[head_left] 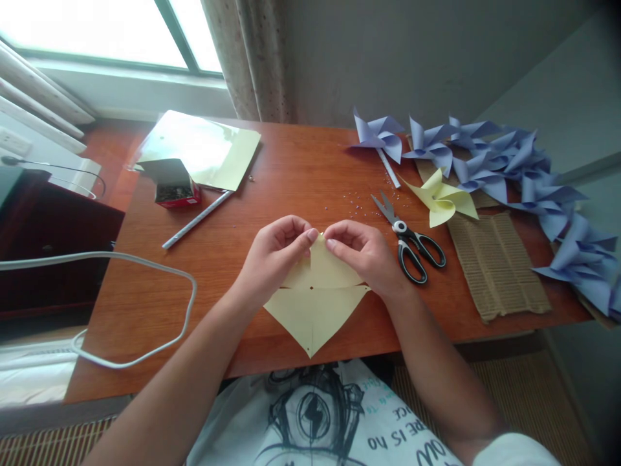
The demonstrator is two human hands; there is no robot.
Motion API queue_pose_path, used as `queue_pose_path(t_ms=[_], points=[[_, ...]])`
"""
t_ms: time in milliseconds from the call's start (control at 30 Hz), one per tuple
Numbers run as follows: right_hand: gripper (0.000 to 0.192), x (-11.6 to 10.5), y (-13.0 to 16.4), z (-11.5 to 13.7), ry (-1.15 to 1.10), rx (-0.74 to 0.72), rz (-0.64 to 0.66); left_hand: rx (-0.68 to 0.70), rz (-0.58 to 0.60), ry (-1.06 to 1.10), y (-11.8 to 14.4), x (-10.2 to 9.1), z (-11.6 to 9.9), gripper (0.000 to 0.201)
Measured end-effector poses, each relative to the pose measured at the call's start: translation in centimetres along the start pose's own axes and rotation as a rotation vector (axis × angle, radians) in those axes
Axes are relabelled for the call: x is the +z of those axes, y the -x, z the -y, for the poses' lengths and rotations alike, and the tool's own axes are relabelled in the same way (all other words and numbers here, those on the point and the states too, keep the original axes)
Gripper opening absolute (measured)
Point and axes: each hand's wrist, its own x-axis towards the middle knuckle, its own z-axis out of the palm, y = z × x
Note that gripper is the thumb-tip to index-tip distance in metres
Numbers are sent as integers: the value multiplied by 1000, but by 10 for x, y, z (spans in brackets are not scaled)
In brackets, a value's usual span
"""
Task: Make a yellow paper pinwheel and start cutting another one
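Head view, looking down on a reddish wooden counter (pixel 301 175) set against a wall and window.

At the near edge, a pale yellow paper square (pixel 315 304), turned like a diamond, cut along its diagonals, lower point overhanging the counter edge. Left hand (pixel 274 255) closed in a pinch on the folded-in tip of the paper near the middle top; right hand (pixel 366 252) likewise pinched on the same tip from the other side, fingertips of both nearly touching. Something tiny between the fingertips, too small to tell.

Just right of the right hand, scissors (pixel 410 239) with black handles, blades slightly parted, pointing away. Scattered small beads (pixel 356 200) on the wood beyond the blades. Further right, a finished yellow pinwheel (pixel 444 200) resting partly on a strip of corrugated cardboard (pixel 497 265). Behind and along the right side, a row of blue pinwheels (pixel 509 162), one at the left end with a white stick attached.

Left of centre, a pale rolled paper stick (pixel 196 220) lying diagonally. Beyond it, a small red box (pixel 174 191) of pins with lid up, beside a stack of yellow sheets (pixel 208 149) in a shiny sleeve. White cable (pixel 145 265) looping across the left end of the counter. Printed white shirt (pixel 315 414) below the edge.
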Motion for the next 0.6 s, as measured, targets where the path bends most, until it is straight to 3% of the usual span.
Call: queue_pose_path(t_ms=[600], points=[[9, -1, -1, 0, 19, 11, -16, 0, 21, -30, 1, 3, -5, 35]])
